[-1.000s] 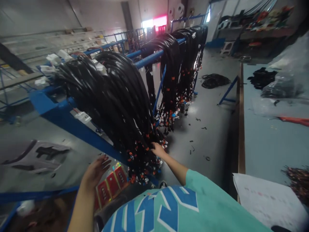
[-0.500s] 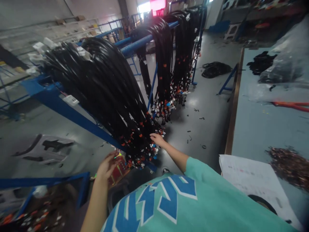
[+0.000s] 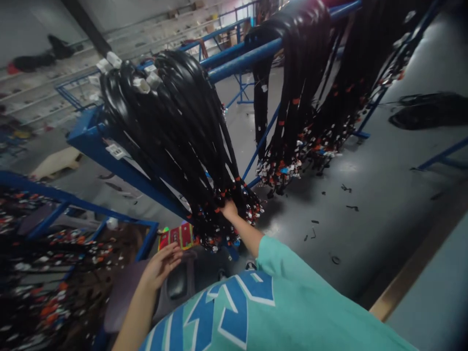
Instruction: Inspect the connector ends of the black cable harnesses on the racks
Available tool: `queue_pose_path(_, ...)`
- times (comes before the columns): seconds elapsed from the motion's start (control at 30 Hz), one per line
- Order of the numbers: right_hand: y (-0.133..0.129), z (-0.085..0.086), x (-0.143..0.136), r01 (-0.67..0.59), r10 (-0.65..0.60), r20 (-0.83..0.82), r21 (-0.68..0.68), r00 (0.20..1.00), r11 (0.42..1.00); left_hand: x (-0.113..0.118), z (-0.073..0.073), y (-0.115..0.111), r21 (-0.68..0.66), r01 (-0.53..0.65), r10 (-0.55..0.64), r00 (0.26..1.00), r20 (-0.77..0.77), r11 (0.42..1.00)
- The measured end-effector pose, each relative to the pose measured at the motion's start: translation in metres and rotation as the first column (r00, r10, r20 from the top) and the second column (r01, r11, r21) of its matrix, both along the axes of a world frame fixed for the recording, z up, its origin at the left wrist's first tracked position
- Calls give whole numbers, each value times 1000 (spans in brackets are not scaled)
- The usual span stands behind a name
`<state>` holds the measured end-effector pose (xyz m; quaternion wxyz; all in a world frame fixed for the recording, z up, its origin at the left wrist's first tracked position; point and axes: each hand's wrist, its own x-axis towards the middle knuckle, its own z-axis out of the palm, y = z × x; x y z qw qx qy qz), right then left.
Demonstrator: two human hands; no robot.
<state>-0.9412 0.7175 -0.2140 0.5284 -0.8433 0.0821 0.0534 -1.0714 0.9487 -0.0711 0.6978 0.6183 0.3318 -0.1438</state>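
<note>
A thick bunch of black wire harnesses (image 3: 171, 126) hangs over the near end of a blue rack. Orange bands and many small connectors (image 3: 215, 234) show at the lower ends. My right hand (image 3: 229, 209) reaches into the bunch just above the connectors; its fingers are hidden among the cables, so any grip cannot be made out. Left of the harness ends, my left hand (image 3: 163, 265) is held in the air, fingers stretched out and nothing in them. Close beyond it is a red and yellow patterned box or packet (image 3: 177, 237).
The blue rack (image 3: 248, 61) carries more hanging harnesses (image 3: 307, 73) farther along. At lower left, a blue frame (image 3: 146, 239) stands beside many connectors and wires. Dark scraps and a coil of black cable (image 3: 431, 111) lie on the floor. A wood-edged table (image 3: 431, 287) is at lower right.
My right hand has gone from the right edge of the harness bunch deeper in among the cables. My left hand has dropped a little away from the bunch. The view has turned left.
</note>
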Motion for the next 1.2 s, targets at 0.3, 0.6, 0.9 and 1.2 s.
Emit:
queue_pose_path(0.3,-88,-9,-89,-143,137,40,254,990,957,-8,-31,6,-47,51,-55,995,-84,998)
queue_pose_path(0.6,-217,27,-163,399,-400,31,25,916,916,-20,-51,13,-113,126,-136,987,-87,986)
queue_pose_path(0.9,-97,37,-150,401,-452,-81,617,888,677,-57,-48,26,-88,135,-137,990,-26,987)
queue_pose_path(1.2,-13,127,-123,271,-260,-291,956,921,-111,-91,-31,-16,-104,779,-769,627,128,618)
